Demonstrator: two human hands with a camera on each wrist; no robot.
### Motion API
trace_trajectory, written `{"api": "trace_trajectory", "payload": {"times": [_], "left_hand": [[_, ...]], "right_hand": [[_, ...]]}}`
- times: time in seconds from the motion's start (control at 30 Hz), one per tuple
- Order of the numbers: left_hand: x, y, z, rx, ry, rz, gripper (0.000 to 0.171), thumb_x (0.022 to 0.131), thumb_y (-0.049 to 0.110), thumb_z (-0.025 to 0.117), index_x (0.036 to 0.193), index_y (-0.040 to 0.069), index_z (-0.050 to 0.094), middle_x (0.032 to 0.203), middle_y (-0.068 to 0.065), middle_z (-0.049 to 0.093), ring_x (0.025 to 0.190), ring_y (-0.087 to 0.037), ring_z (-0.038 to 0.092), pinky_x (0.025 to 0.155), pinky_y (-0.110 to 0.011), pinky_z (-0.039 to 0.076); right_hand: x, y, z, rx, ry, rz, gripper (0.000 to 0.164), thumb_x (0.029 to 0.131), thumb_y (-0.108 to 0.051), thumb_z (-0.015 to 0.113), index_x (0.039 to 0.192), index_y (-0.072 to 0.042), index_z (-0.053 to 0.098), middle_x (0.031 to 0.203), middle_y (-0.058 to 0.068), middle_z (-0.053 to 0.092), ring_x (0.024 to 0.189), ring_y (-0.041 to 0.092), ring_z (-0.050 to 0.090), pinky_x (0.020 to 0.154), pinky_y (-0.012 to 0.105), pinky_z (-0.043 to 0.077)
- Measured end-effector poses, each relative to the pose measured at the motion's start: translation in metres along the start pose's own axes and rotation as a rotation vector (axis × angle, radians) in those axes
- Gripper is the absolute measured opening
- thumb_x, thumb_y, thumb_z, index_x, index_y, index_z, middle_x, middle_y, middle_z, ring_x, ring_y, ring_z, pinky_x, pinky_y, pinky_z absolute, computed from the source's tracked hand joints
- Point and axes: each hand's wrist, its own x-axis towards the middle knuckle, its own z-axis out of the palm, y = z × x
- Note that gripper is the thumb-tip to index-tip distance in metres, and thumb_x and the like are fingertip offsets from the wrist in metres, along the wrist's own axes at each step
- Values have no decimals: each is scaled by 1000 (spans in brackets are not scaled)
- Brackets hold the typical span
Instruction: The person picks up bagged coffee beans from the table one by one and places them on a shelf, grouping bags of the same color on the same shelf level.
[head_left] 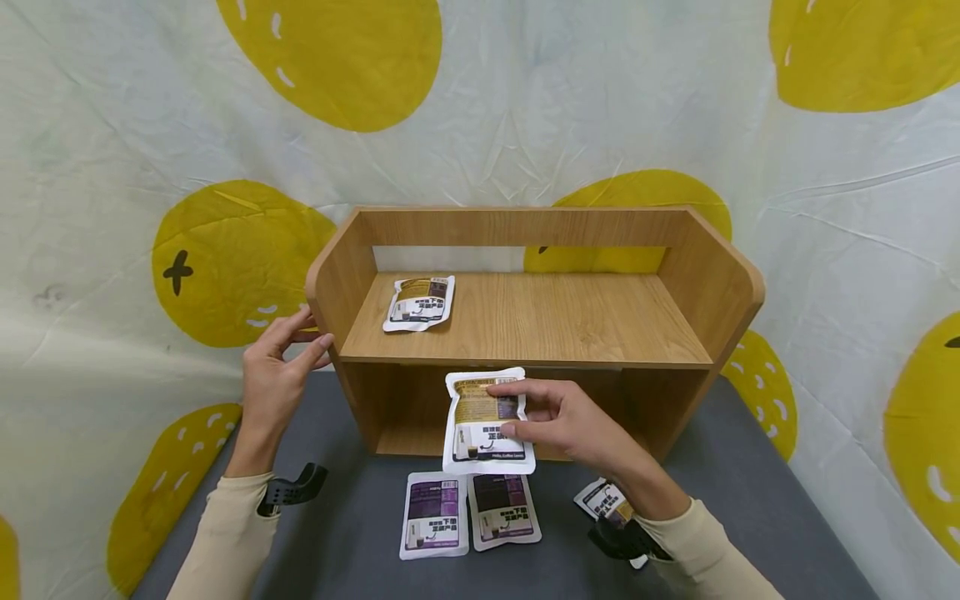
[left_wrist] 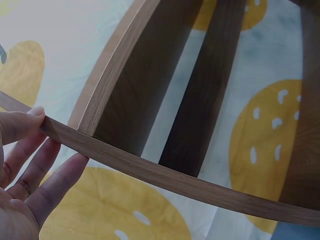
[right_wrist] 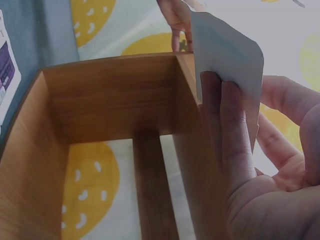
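Observation:
My right hand (head_left: 573, 421) pinches a flat white pouch (head_left: 480, 421) with a gold and purple label by its right edge. It holds the pouch up in front of the lower compartment of a two-tier wooden shelf (head_left: 525, 365). The right wrist view shows the pouch's plain back (right_wrist: 227, 45), with fingers on it. At the shelf's left side my left hand (head_left: 277, 375) grips the edge of the side panel (left_wrist: 135, 162), thumb on one face and fingers on the other. A similar pouch (head_left: 420, 303) lies on the upper board, at its left end.
On the dark grey table (head_left: 337, 533), before the shelf, lie a purple-labelled pouch (head_left: 434, 515) and a darker pouch (head_left: 505, 510) side by side. Another pouch (head_left: 604, 502) is partly hidden under my right wrist. A white curtain (head_left: 480, 158) with yellow shapes hangs behind.

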Motion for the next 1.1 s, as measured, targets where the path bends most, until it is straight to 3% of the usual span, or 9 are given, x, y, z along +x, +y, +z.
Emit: {"api": "trace_trajectory", "payload": {"times": [0.37, 1.1], "left_hand": [[0, 0, -1, 1, 0, 7, 53, 90, 2, 76, 137, 23, 66, 116, -7, 65, 98, -11, 68, 68, -26, 63], [1, -1, -1, 4, 0, 21, 53, 89, 1, 76, 137, 23, 66, 115, -7, 65, 98, -11, 68, 68, -25, 63]], "right_hand": [[6, -17, -4, 0, 38, 0, 53, 94, -10, 74, 145, -8, 57, 124, 23, 63, 100, 28, 71, 83, 34, 64], [22, -41, -41, -153, 187, 35, 52, 93, -19, 76, 142, -19, 60, 124, 21, 61, 99, 28, 68, 79, 29, 62]]}}
